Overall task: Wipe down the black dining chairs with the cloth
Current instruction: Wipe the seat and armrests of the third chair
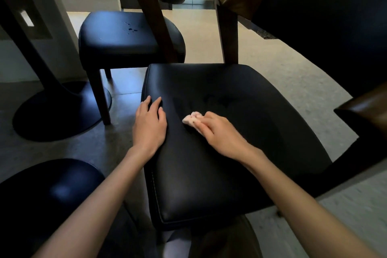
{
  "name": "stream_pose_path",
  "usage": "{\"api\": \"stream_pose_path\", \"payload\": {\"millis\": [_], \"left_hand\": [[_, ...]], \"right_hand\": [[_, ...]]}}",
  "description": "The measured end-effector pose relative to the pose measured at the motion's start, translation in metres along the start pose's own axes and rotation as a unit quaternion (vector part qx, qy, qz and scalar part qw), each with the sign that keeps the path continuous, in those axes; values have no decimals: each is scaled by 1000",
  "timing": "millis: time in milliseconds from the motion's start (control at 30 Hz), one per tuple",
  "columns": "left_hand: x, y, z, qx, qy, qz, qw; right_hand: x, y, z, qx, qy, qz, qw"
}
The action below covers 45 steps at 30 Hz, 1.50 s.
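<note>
A black leather dining chair seat (pixel 219 153) fills the middle of the view, its wooden back frame rising at the far side. My right hand (pixel 219 134) holds a small pale pink cloth (pixel 191 120) and presses it on the seat's middle. My left hand (pixel 149 123) rests flat on the seat's left edge, fingers straight. A second black chair (pixel 125 40) stands behind to the left, with a few dark droplets on its seat. Part of a third black seat (pixel 52 190) shows at the lower left.
A black round table base (pixel 52 111) with its slanted column stands on the floor at the left. A dark chair back and wooden armrest (pixel 364 109) crowd the right side. Pale tiled floor (pixel 282 65) lies beyond the chairs, with steps at the far back.
</note>
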<state>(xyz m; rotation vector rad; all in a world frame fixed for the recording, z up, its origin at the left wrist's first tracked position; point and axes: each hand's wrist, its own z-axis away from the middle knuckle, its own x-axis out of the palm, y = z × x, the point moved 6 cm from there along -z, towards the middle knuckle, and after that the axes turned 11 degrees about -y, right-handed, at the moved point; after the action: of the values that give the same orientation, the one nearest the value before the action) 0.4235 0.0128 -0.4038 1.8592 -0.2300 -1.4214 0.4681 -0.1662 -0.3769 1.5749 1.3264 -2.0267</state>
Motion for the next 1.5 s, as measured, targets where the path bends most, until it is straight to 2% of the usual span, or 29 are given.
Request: {"api": "stream_pose_path", "payload": {"millis": [67, 100, 133, 200, 267, 433, 500, 600, 733, 900, 967, 1033, 1100, 1167, 1233, 1333, 1433, 1500], "left_hand": [[0, 1, 0, 6, -2, -7, 1000], [0, 1, 1, 9, -3, -7, 1000], [0, 2, 1, 10, -4, -4, 1000], [0, 2, 1, 10, -4, 2, 1000], [-1, 2, 2, 10, -2, 3, 1000], [-1, 1, 1, 7, -4, 7, 1000], [0, 1, 2, 8, -5, 8, 1000], [1, 1, 1, 7, -5, 13, 1000], [1, 1, 0, 7, -3, 15, 1000], [2, -2, -1, 11, -8, 28, 1000], [2, -4, -1, 19, -11, 36, 999], [1, -5, -2, 24, -13, 40, 999], [1, -5, 0, 23, -13, 41, 999], [1, -4, 0, 23, -12, 46, 999], [1, -3, 1, 21, -15, 50, 998], [1, -4, 2, 20, -18, 56, 998], [1, -5, 1, 20, -17, 62, 998], [1, -6, 0, 19, -13, 65, 998]], "right_hand": [[-20, 14, 0, -10, 76, 65, 995], [-35, 31, -1, 38, 122, 115, 985], [-51, 54, -2, 124, 161, 145, 968], [-71, 105, 2, 293, 169, 141, 930], [-68, 138, 2, 367, 129, 93, 917], [-62, 142, -16, 305, 125, 50, 943], [-64, 137, -11, 300, 143, 20, 943], [-57, 118, -6, 276, 157, 33, 948], [-33, 74, -14, 183, 145, 21, 972], [2, 0, -14, 71, 89, 62, 991], [7, -15, -6, 33, 64, 35, 997], [-6, -16, 4, 14, 92, -8, 996], [-35, 7, 10, 48, 171, -10, 984], [-63, 44, 11, 129, 214, 21, 968], [-72, 88, 5, 218, 179, 29, 959], [-58, 131, -7, 305, 73, 24, 949], [-52, 132, -19, 288, 14, 65, 955], [-55, 123, -21, 274, 21, 79, 958]]}}
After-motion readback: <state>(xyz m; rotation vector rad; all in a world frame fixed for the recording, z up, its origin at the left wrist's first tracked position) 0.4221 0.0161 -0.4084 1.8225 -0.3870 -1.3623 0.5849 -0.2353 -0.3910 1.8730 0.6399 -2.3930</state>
